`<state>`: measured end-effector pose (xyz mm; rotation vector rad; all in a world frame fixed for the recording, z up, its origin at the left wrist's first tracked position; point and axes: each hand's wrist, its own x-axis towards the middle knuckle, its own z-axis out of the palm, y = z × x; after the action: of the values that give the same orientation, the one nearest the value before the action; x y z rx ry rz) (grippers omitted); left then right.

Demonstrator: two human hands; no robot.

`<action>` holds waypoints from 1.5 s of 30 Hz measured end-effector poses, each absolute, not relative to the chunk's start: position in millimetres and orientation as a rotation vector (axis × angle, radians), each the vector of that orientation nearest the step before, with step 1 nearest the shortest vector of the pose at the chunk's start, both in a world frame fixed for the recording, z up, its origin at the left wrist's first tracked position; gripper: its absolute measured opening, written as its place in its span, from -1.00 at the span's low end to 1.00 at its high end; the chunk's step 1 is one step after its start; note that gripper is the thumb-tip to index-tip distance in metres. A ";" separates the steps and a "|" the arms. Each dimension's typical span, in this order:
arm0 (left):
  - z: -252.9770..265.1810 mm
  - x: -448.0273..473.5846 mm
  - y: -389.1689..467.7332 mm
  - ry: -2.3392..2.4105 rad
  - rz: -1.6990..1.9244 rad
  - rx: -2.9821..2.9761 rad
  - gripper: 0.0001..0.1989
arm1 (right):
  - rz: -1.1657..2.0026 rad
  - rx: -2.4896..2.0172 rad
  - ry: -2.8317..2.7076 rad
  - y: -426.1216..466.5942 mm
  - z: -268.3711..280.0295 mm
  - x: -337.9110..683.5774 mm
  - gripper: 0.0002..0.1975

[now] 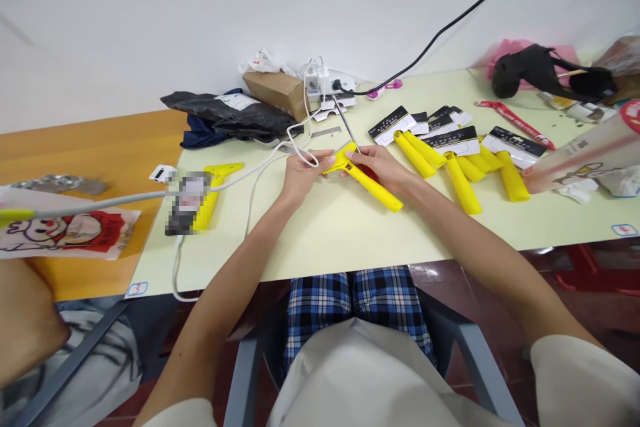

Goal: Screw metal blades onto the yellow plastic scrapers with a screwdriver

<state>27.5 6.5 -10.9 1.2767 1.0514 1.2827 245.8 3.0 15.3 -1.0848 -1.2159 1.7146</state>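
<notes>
A yellow scraper point(373, 188) is between my two hands above the table, its handle slanting down to the right. My left hand point(301, 177) pinches the left end of the scraper's head, thumb on top. My right hand point(379, 165) is closed at the other side of the head. A thin metal shaft point(345, 121) sticks up and away from the right hand, and a bit of red shows in that palm; together they look like a screwdriver, mostly hidden. A white cable passes close over my left hand.
Several yellow handles point(463, 183) and black-and-white cards point(453, 141) lie to the right. Another yellow scraper point(217, 180) lies left beside a pixelated object point(187, 203). Behind are a black plastic bag point(235, 117), a cardboard box point(277, 93) and a power strip point(325, 83). Someone's arm point(27, 320) shows at left.
</notes>
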 end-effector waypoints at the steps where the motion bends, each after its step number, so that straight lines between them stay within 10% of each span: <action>1: -10.1 27.6 6.4 1.058 1.296 1.272 -0.49 | 1.754 -1.056 -1.208 2.3 15.3 245.2 -0.64; 45: 6.7 70.6 -27.5 1.365 1.178 2.430 -0.49 | 1.276 -0.969 -0.938 -1.1 13.3 233.8 -0.62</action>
<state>70.6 -27.5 6.7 2.4297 1.3650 1.1780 233.8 -1.1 13.3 -0.9690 -0.9380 1.2764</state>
